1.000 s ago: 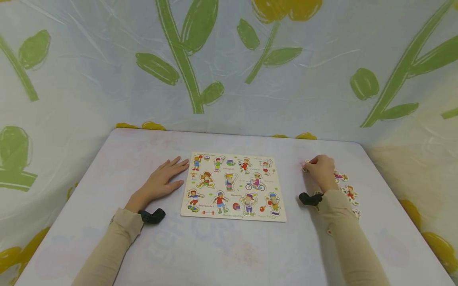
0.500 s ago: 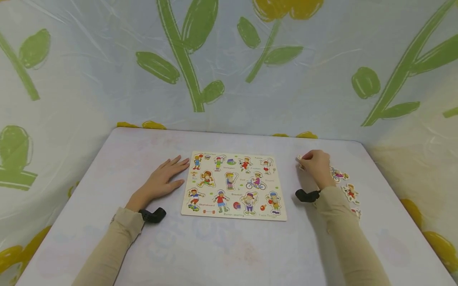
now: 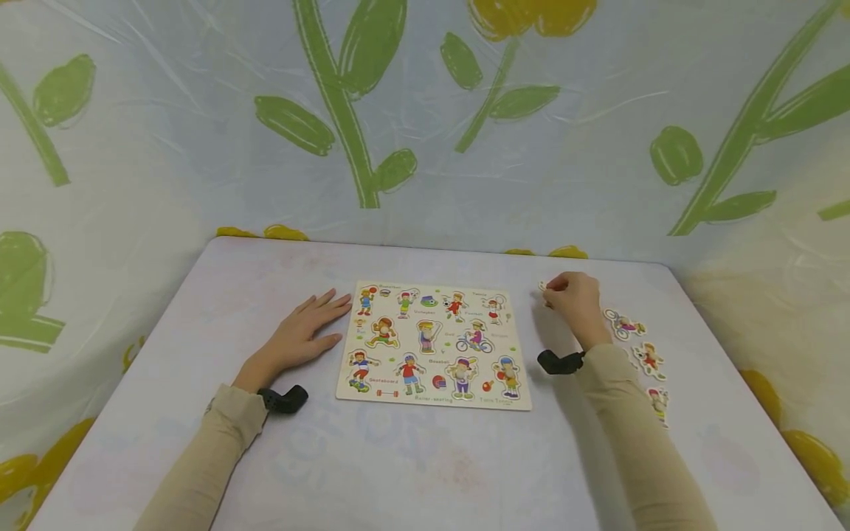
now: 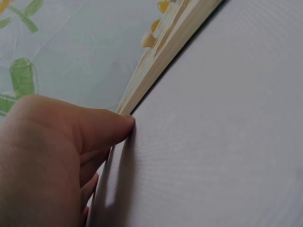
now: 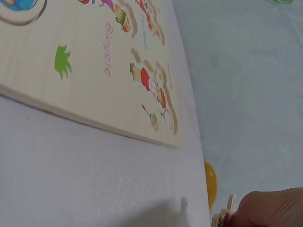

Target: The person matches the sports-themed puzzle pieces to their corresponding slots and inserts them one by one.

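On my head feed, pale creased sheet (image 3: 219,147) rises behind table (image 3: 372,490) and along both sides. I see thick green stems (image 3: 335,96) and leaves (image 3: 372,44) printed on it; yellow flower (image 3: 534,16) at top, cut by frame edge. 4 yellow patches (image 3: 285,234) show along table's far edge. Table whitish, far corners rounded, faint bluish lettering (image 3: 392,435), pinkish smudge (image 3: 458,470) near it. My left wrist feed catches green leaf (image 4: 22,78); right, 1 yellow patch (image 5: 211,184).
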Action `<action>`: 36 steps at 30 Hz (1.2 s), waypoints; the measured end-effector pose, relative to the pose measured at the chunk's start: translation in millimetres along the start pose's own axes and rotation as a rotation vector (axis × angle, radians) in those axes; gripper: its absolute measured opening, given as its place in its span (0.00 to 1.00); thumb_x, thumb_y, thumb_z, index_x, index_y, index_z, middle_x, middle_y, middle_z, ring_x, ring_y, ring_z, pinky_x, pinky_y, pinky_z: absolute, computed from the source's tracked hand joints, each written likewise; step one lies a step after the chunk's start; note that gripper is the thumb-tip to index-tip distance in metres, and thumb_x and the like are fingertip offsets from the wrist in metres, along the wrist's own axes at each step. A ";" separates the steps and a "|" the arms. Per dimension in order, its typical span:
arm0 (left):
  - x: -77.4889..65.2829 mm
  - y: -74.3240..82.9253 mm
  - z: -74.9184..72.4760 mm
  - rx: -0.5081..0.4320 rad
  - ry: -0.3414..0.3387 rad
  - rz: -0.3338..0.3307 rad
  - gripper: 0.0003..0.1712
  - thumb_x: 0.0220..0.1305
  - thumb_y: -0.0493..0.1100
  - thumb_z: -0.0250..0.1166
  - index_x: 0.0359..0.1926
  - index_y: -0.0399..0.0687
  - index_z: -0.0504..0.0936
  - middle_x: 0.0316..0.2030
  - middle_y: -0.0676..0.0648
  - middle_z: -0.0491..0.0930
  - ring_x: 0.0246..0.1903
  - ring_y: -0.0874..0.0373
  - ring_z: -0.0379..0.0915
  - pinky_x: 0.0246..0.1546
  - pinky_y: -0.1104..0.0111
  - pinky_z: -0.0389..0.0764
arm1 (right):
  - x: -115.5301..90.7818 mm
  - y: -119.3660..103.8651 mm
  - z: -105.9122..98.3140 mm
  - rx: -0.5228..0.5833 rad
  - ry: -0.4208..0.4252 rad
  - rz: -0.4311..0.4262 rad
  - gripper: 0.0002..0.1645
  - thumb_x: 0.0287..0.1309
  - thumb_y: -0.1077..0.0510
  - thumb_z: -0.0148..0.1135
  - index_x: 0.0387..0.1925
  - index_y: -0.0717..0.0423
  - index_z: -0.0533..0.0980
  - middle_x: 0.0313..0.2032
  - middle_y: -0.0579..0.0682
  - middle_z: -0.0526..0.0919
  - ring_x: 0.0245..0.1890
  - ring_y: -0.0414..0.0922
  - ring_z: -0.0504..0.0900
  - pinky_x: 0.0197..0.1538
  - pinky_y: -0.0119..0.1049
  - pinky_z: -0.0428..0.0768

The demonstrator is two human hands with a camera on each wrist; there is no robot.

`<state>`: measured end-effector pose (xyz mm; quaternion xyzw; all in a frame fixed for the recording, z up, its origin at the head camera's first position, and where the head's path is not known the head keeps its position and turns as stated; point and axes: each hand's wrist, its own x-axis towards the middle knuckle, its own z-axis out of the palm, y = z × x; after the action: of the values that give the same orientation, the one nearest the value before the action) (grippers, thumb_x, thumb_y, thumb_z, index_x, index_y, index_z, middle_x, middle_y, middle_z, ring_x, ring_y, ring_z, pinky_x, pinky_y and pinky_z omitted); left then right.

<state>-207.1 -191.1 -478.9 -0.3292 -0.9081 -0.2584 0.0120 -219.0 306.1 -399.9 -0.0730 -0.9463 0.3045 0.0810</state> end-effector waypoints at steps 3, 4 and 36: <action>0.4 -0.1 0.0 -0.004 0.004 0.007 0.36 0.67 0.50 0.60 0.73 0.44 0.65 0.74 0.46 0.60 0.75 0.44 0.45 0.74 0.48 0.43 | -0.6 -5.3 2.1 0.012 0.010 -0.022 0.07 0.54 0.66 0.63 0.34 0.69 0.81 0.28 0.60 0.84 0.24 0.45 0.80 0.26 0.31 0.76; 0.5 0.0 0.1 -0.004 0.005 0.010 0.36 0.67 0.50 0.60 0.73 0.44 0.65 0.74 0.46 0.60 0.75 0.44 0.45 0.74 0.48 0.43 | -0.9 -7.1 2.9 0.016 0.014 -0.029 0.07 0.54 0.66 0.63 0.34 0.69 0.82 0.28 0.60 0.84 0.24 0.45 0.80 0.25 0.31 0.76; 0.1 -4.2 -0.3 -0.015 0.017 0.042 0.35 0.68 0.50 0.60 0.72 0.42 0.66 0.73 0.45 0.61 0.75 0.43 0.46 0.74 0.47 0.44 | -22.2 -58.3 45.1 -0.002 -0.142 -0.170 0.06 0.54 0.66 0.67 0.32 0.68 0.84 0.30 0.61 0.85 0.32 0.55 0.82 0.37 0.47 0.82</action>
<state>-209.8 -193.9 -480.5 -0.3463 -0.8988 -0.2677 0.0227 -211.4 229.7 -404.1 0.0290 -0.9526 0.3002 0.0392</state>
